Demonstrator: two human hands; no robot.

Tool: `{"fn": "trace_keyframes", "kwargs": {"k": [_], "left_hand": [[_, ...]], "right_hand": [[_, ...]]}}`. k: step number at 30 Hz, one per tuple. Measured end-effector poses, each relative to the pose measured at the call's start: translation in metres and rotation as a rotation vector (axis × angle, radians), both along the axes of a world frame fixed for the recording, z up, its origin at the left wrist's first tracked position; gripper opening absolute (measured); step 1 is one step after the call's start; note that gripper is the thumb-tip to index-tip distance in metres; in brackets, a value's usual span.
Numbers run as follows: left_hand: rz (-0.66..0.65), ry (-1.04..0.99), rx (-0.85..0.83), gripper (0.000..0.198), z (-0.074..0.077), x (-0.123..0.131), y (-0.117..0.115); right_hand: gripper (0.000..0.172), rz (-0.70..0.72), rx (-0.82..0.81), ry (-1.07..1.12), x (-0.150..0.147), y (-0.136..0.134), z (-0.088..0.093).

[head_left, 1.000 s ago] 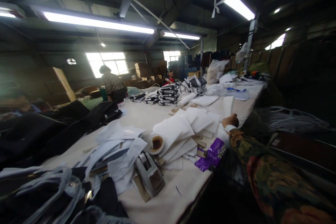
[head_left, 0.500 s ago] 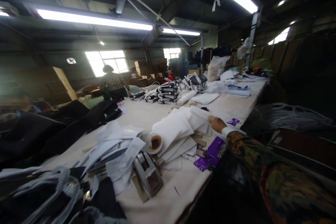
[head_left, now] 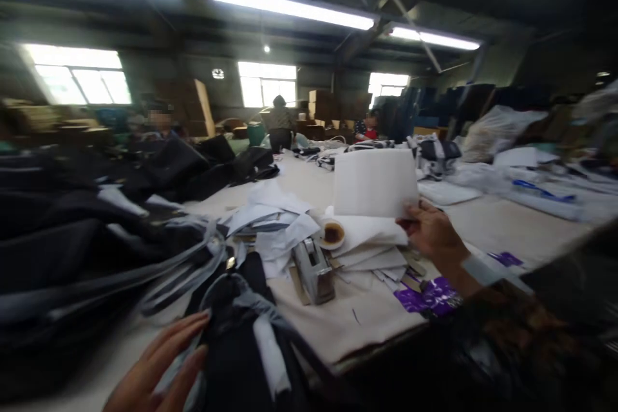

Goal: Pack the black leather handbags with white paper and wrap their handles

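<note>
My right hand point(head_left: 431, 232) pinches the lower right corner of a white sheet point(head_left: 374, 183) and holds it upright above a pile of white sheets point(head_left: 367, 248) on the table. My left hand point(head_left: 157, 367) lies at the bottom left with its fingers stretched out, touching a black bag with grey straps point(head_left: 236, 328). Beside the pile sit a tape roll point(head_left: 332, 234) and a grey tape dispenser point(head_left: 313, 268).
Dark bags point(head_left: 96, 225) are heaped along the left of the long pale table point(head_left: 347, 322). Purple wrappers point(head_left: 429, 296) lie near its front edge. Striped bags point(head_left: 432, 154) and plastic-wrapped goods point(head_left: 497, 129) stand farther back. Other people point(head_left: 280, 122) work by the far windows.
The view has swung left. My right hand has lifted one white sheet off the pile. My left hand has come into view on the black bag.
</note>
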State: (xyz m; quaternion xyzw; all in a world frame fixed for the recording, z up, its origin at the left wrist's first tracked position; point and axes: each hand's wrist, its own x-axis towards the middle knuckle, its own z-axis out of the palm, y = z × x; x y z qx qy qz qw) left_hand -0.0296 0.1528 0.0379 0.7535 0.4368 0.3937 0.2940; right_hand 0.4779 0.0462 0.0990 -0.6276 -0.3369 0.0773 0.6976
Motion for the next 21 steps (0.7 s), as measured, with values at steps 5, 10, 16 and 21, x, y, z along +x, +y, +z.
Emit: {"fn": "trace_keyframes", "kwargs": {"k": [5,10,16,21], "left_hand": [[-0.164,-0.442,-0.546,0.089,0.018,0.016,-0.013],[-0.101,-0.636,-0.710,0.072,0.013,0.000,-0.020],[-0.107,-0.421,-0.659,0.044,-0.003,-0.023,-0.031],[-0.010,-0.070,-0.367,0.033,-0.009,-0.040,-0.025]], "right_hand": [[0.030,0.641,-0.095,0.544,-0.153,0.008,-0.034],[0.034,0.938,-0.388,0.543,-0.220,0.002,-0.052],[0.053,1.080,-0.670,0.610,-0.249,0.012,-0.040],[0.045,0.818,-0.713,0.387,-0.247,0.023,-0.039]]}}
